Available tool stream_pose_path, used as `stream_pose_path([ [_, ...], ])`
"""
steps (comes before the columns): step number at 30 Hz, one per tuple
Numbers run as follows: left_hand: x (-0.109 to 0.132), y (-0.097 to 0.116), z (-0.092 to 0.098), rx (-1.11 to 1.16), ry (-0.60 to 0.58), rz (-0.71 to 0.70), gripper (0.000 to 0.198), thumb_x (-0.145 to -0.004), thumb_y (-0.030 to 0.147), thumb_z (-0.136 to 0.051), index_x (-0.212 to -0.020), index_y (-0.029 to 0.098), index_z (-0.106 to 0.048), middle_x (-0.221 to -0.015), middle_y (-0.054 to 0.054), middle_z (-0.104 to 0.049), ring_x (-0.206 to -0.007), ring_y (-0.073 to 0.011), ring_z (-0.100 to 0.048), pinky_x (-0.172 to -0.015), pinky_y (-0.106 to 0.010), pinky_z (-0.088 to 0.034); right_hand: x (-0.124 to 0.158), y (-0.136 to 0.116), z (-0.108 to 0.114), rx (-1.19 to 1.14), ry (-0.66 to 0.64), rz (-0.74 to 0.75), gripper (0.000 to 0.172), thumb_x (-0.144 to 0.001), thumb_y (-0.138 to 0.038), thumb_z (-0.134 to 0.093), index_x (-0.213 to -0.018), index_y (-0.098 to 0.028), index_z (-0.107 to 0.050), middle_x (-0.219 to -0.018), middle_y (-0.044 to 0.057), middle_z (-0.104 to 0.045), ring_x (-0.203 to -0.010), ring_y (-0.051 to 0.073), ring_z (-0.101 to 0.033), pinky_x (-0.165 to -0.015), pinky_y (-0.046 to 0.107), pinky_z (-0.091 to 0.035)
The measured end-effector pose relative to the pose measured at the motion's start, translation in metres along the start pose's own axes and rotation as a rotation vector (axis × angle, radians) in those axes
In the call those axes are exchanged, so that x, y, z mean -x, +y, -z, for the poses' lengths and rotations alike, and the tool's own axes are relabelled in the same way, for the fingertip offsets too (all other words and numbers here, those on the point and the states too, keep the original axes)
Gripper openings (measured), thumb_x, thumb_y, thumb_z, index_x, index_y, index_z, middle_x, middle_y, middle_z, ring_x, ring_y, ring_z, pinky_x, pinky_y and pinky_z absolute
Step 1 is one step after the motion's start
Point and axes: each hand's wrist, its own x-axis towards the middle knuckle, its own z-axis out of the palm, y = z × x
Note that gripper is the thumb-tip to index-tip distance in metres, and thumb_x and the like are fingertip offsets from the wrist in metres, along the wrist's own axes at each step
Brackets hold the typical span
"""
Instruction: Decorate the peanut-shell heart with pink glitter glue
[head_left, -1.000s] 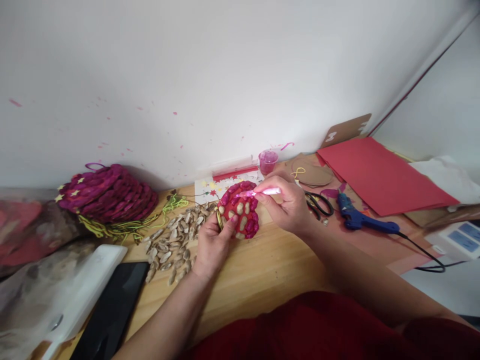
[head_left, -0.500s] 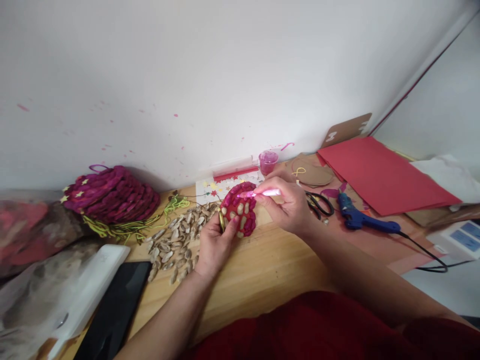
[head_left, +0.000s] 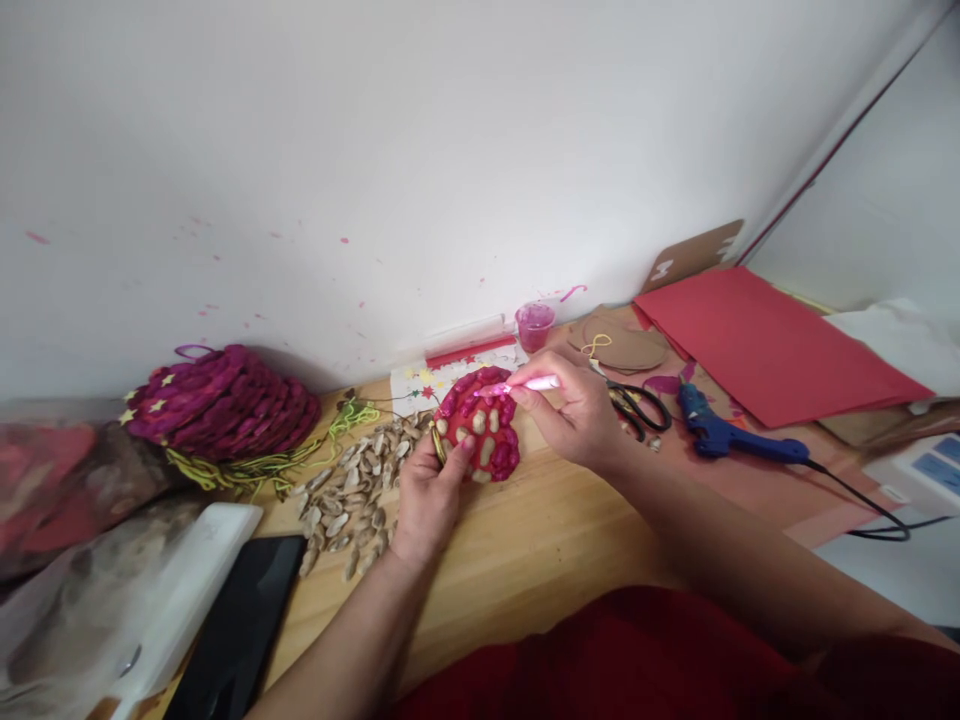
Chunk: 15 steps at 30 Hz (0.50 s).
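My left hand (head_left: 431, 490) grips a red craft piece (head_left: 471, 428) by its left edge, thumb on its face. Peanut shells cover this piece: those round the rim are painted magenta, while several in the middle are bare tan. Between the thumb and fingers of my right hand (head_left: 574, 412) is a paintbrush (head_left: 541, 383) with a white handle. Its magenta-wet tip is at the upper part of the piece, by the painted shells. Loose peanut shells (head_left: 356, 490) lie in a heap left of my left hand. A cup of magenta paint (head_left: 535, 326) stands behind, against the wall.
A stack of magenta shell-covered pieces (head_left: 225, 405) with yellow-green yarn sits at the left. Below it are a white tool (head_left: 199, 570) and a black phone (head_left: 244, 610). Scissors (head_left: 646, 405), a blue glue gun (head_left: 739, 440) with its cord, and red sheets (head_left: 772, 345) lie at the right.
The view has shifted slightly. The brush tip has moved a little left over the craft piece, which is turned slightly; both hands keep their holds.
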Motion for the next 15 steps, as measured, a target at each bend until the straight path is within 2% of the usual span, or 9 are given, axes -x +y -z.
stream_pose_path([
  [9, -0.0002, 0.0041, -0.0027, 0.087, -0.032, 0.028, 0.044, -0.077, 0.046, -0.094, -0.109, 0.019, -0.08, -0.107, -0.009, -0.084, -0.098, -0.0256, -0.078, -0.095, -0.04, -0.061, -0.0011, -0.0034, 0.0018, -0.035, 0.02, 0.025, 0.003, -0.098, -0.022, -0.069, -0.098, -0.025, -0.07, -0.09, 0.001, -0.077, -0.089, 0.021, -0.07, -0.081, 0.039, -0.052],
  [15, -0.0004, 0.0057, -0.0045, 0.141, -0.032, 0.034, 0.043, -0.075, 0.045, -0.095, -0.106, 0.019, -0.079, -0.099, -0.008, -0.084, -0.093, -0.026, -0.079, -0.092, -0.041, -0.062, 0.0004, -0.006, 0.0028, -0.045, 0.047, -0.027, 0.003, -0.099, -0.024, -0.068, -0.098, -0.026, -0.07, -0.093, 0.002, -0.078, -0.09, 0.021, -0.07, -0.083, 0.041, -0.053],
])
